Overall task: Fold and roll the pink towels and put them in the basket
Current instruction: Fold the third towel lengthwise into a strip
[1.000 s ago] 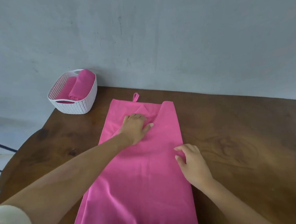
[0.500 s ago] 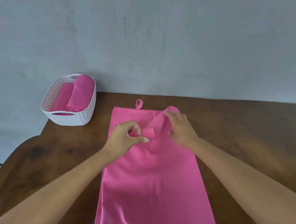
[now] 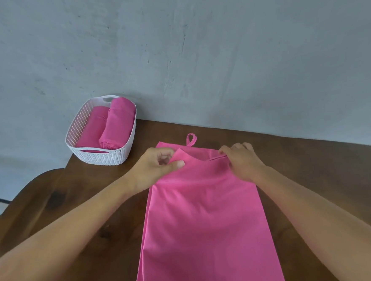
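**Hands split apart to the far corners**

Half a second earlier both hands were bunched at the middle of the far edge; here they had spread wide, drawing the upper layer out across the full width. The left hand [image 3: 158, 166] pinched the upper layer's left corner between thumb and forefinger, the other fingers loosely curled above it. The right hand [image 3: 242, 160] gripped the right end of that same hem, fingers curled over the edge, its back to the camera.

The towel [image 3: 206, 226] lay flat on the table [image 3: 314, 175], folded into a long strip, its long axis running from the person straight away toward the wall [image 3: 196, 51]. Its hanging loop [image 3: 191, 139] poked out past the far edge, pointing at the wall, and the near end ran off the bottom of the view.

Off to the far left, at the table's corner, sat the white basket [image 3: 106, 155], with two rolled towels [image 3: 117, 123] side by side in it. It stood well apart from both hands.
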Available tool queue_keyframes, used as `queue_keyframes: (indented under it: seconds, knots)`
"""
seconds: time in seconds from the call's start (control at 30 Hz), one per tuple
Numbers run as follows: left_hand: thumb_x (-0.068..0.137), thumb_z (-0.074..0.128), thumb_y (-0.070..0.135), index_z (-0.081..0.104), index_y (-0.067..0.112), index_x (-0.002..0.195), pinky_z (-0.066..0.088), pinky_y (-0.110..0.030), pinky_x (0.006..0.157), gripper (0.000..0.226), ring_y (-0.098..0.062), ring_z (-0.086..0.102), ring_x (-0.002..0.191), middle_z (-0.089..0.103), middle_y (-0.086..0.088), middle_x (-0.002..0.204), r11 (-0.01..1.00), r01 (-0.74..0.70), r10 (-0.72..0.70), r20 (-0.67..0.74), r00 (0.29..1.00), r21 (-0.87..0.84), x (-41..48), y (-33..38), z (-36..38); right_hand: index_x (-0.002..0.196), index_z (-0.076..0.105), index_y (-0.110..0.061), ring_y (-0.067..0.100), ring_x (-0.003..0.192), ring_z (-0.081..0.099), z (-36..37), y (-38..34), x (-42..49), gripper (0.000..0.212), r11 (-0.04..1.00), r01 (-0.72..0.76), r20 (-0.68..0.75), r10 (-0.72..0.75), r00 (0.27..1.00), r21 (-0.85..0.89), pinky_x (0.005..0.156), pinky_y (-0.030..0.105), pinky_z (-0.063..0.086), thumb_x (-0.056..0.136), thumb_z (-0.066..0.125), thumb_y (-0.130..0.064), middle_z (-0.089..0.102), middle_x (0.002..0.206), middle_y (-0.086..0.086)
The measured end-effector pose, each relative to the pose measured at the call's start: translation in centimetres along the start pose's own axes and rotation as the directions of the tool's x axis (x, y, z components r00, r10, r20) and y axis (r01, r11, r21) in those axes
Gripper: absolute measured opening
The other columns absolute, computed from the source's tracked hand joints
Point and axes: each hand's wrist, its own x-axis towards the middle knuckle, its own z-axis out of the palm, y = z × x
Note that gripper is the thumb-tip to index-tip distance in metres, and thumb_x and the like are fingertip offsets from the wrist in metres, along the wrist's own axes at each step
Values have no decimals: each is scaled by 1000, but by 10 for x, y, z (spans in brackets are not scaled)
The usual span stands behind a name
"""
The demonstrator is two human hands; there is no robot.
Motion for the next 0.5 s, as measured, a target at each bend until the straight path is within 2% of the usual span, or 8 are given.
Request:
queue_keyframes:
  seconds: [0.07, 0.13, 0.2, 0.27, 0.33, 0.43, 0.5]
  knots:
    - [93, 71, 42, 61, 10, 74, 45, -41, 61, 39, -28, 50, 62, 55, -16, 70, 996, 21, -7, -147, 989, 89, 9, -12, -5, 133, 50, -24, 22, 122, 47, 0, 9, 1, 33, 996, 1, 5, -1, 1000, -85, 108, 40, 25, 101, 50, -26, 63, 120, -1]
    - [91, 66, 48, 65, 16, 77, 53, -46, 64, 35, -27, 62, 68, 65, -5, 72, 968, 132, -64, -300, 952, 214, 20, -27, -13, 127, 55, -21, 23, 118, 48, -1, 20, 4, 31, 992, -20, 8, 21, 1000, -125, 106, 41, 27, 104, 44, -38, 63, 117, 0]
    - [94, 66, 40, 54, 16, 70, 45, -39, 58, 37, -21, 54, 62, 56, -1, 64, 912, 250, -111, -392, 913, 325, 31, -41, -17, 121, 58, -21, 23, 117, 48, -3, 30, 4, 33, 986, -45, 16, 49, 999, -162, 107, 41, 27, 105, 41, -42, 63, 113, 0]
    - [96, 67, 29, 44, 14, 66, 34, -34, 56, 41, -19, 44, 57, 46, 0, 60, 863, 318, -140, -421, 896, 392, 39, -51, -15, 118, 61, -20, 22, 117, 48, -3, 39, 1, 34, 981, -58, 11, 61, 998, -182, 108, 41, 28, 105, 39, -43, 62, 110, -1]
    - [95, 68, 25, 41, 15, 65, 34, -35, 57, 42, -20, 44, 61, 46, -2, 64, 830, 325, -110, -438, 892, 453, 44, -61, -12, 120, 63, -20, 22, 118, 46, 0, 44, -3, 36, 983, -56, -10, 56, 998, -176, 110, 40, 28, 105, 41, -43, 61, 114, -1]
    - [90, 72, 21, 44, 15, 63, 45, -39, 78, 40, -25, 51, 81, 52, -7, 85, 799, 345, -85, -475, 876, 493, 52, -70, -9, 130, 62, -20, 21, 125, 40, 4, 50, -11, 38, 986, -62, -45, 56, 997, -154, 111, 39, 28, 104, 44, -41, 51, 131, -2]
    - [87, 74, 20, 43, 16, 61, 44, -40, 86, 41, -26, 52, 91, 54, -8, 89, 787, 364, -99, -479, 872, 499, 57, -68, -7, 133, 62, -20, 22, 134, 34, 5, 51, -16, 39, 988, -76, -54, 70, 996, -131, 113, 40, 28, 104, 46, -40, 42, 145, 0]
